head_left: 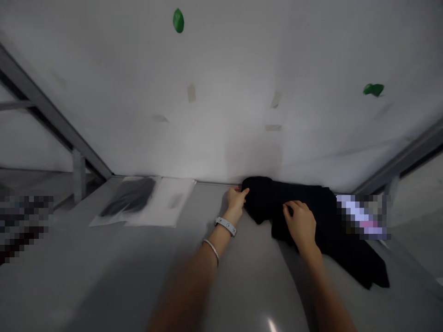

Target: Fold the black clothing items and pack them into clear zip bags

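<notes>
A black garment [311,203] lies partly folded against the foot of the white wall, and its kind is hard to make out in the dark cloth. At its left end, my left hand [236,201] pinches the edge between thumb and fingers; a light patterned band and a bangle are on that wrist. My right hand [302,226] is over the middle of the garment, its thumb and fingers drawn together on the cloth. One long part of the garment stretches away to the lower right.
On the grey table [138,272], a clear bag [131,196] with dark cloth inside and a white bag [166,203] lie to the left. The white wall [228,60] rises behind, with metal frame bars at both sides. A blurred-out item is at the right.
</notes>
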{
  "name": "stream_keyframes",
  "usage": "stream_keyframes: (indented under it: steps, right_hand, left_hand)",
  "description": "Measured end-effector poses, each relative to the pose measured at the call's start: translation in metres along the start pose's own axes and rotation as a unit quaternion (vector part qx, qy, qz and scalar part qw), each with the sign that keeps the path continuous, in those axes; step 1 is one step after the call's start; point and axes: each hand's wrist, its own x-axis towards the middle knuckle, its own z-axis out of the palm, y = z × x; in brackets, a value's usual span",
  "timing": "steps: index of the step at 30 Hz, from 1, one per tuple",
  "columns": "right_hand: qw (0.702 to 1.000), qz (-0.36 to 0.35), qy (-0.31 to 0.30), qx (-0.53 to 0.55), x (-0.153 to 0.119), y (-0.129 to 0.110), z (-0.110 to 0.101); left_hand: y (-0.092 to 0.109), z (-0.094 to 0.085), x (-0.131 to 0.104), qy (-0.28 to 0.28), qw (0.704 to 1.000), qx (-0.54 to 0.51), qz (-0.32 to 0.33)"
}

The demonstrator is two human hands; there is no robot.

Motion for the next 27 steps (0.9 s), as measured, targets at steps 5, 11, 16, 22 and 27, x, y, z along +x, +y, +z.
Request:
stream_keyframes:
  steps: [5, 11, 16, 22, 27]
  right_hand:
    - [0.999, -0.017, -0.029, -0.010, -0.002, 0.000, 0.000]
    - [1.000, 0.018, -0.016, 0.018, -0.003, 0.002, -0.003]
    - [0.998, 0.006, 0.043, 0.035, -0.003, -0.005, -0.010]
    - [0.991, -0.059, 0.066, 0.103, -0.013, -0.039, -0.021]
    - [0.965, -0.122, -0.023, 0.229, -0.039, -0.090, -0.022]
  left_hand:
    - [0.005, -0.005, -0.006, 0.006, 0.999, -0.030, -0.023]
    - [0.016, -0.007, -0.021, 0.004, 0.998, -0.057, 0.030]
    - [0.027, -0.005, -0.037, -0.002, 0.992, -0.091, 0.084]
    - [0.047, -0.040, -0.051, -0.003, 0.988, -0.119, 0.098]
    - [0.058, -0.115, -0.060, 0.017, 0.989, -0.102, 0.102]
